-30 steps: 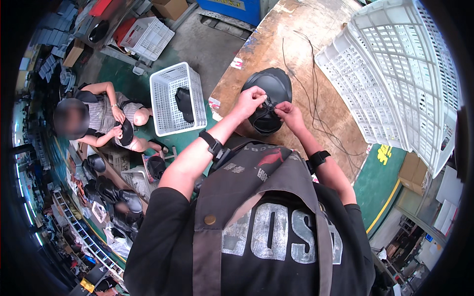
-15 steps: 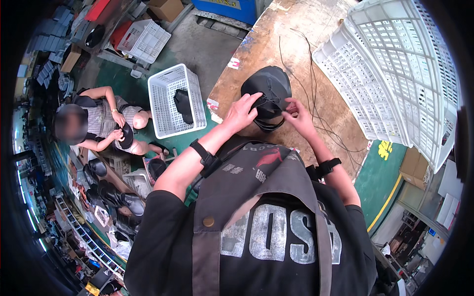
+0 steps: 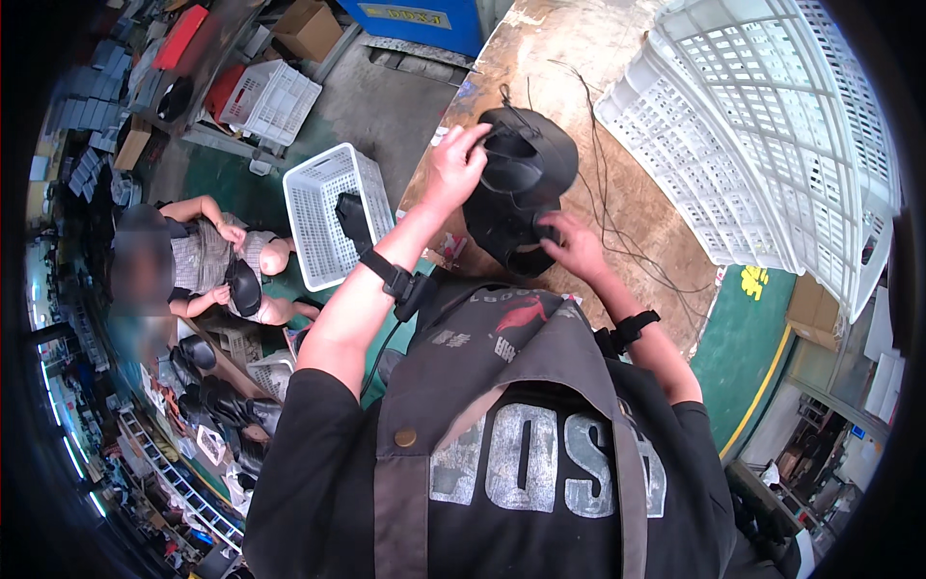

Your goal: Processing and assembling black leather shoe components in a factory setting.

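A black leather shoe upper [image 3: 545, 145] lies on the wooden table in front of me, its opening spread and a thin lace looping off its far end. My left hand [image 3: 457, 164] pinches the left edge of the upper. Nearer to me is a second dark part [image 3: 492, 227], apparently the other portion of the same piece or another upper; I cannot tell which. My right hand [image 3: 573, 247] has its fingertips closed on the right edge of that nearer part.
Long thin black cords [image 3: 603, 183] trail over the wooden table [image 3: 656, 241]. White plastic crates [image 3: 733, 145] are stacked at the right. Left of the table, a white crate [image 3: 338, 261] holds a black piece. A seated person [image 3: 222, 251] holds another black piece.
The laced upper has been lifted and moved away from me, and its dark opening now shows. My left hand has shifted left and away; my right hand has come slightly nearer.
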`<state>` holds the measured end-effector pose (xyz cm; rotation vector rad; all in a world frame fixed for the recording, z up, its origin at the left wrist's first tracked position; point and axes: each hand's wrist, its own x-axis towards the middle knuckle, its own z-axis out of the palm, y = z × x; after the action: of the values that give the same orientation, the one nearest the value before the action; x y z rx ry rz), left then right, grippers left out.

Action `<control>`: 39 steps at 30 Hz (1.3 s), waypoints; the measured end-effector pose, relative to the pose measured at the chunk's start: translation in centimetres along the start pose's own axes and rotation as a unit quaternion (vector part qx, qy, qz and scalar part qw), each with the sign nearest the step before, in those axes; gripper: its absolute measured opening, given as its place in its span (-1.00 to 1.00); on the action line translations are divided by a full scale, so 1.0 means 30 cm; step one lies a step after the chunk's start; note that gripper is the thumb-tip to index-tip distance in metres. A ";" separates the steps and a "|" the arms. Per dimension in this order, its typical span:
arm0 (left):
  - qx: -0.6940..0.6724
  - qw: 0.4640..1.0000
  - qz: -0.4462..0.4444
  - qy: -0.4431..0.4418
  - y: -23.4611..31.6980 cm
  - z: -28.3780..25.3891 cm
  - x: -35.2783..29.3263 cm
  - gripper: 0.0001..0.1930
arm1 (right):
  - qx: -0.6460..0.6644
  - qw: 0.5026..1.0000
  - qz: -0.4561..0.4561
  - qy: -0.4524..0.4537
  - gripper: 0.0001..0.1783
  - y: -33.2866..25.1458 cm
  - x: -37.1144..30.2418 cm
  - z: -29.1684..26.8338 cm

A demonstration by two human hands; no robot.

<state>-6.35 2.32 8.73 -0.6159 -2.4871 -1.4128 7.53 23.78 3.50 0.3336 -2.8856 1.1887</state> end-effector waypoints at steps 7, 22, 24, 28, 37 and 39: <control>0.060 0.997 -0.052 0.017 -0.077 0.062 0.119 -0.73 | -0.061 0.996 0.052 -0.036 -0.36 -0.013 -0.039 0.020; 0.052 0.954 -0.014 -0.294 -0.135 0.181 -0.160 -0.81 | -0.019 0.966 0.254 0.044 -0.65 0.221 -0.190 -0.020; 0.077 0.948 -0.002 -0.309 -0.137 0.179 -0.191 -0.82 | -0.063 0.950 0.287 0.105 -0.69 0.268 -0.198 -0.047; 0.089 0.945 0.008 -0.313 -0.134 0.180 -0.214 -0.82 | -0.211 0.912 0.322 0.143 -0.75 0.350 -0.198 -0.085; 0.089 0.940 -0.007 -0.329 -0.123 0.167 -0.222 -0.82 | -0.232 0.897 0.365 0.090 -0.81 0.419 -0.239 -0.127; 0.094 0.940 -0.007 -0.329 -0.128 0.171 -0.219 -0.82 | -0.210 0.901 0.369 0.093 -0.81 0.421 -0.246 -0.144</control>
<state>-2.15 3.33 0.63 -1.1883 -3.0740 -1.0659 11.91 36.95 -2.83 -0.8944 -3.0340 0.5087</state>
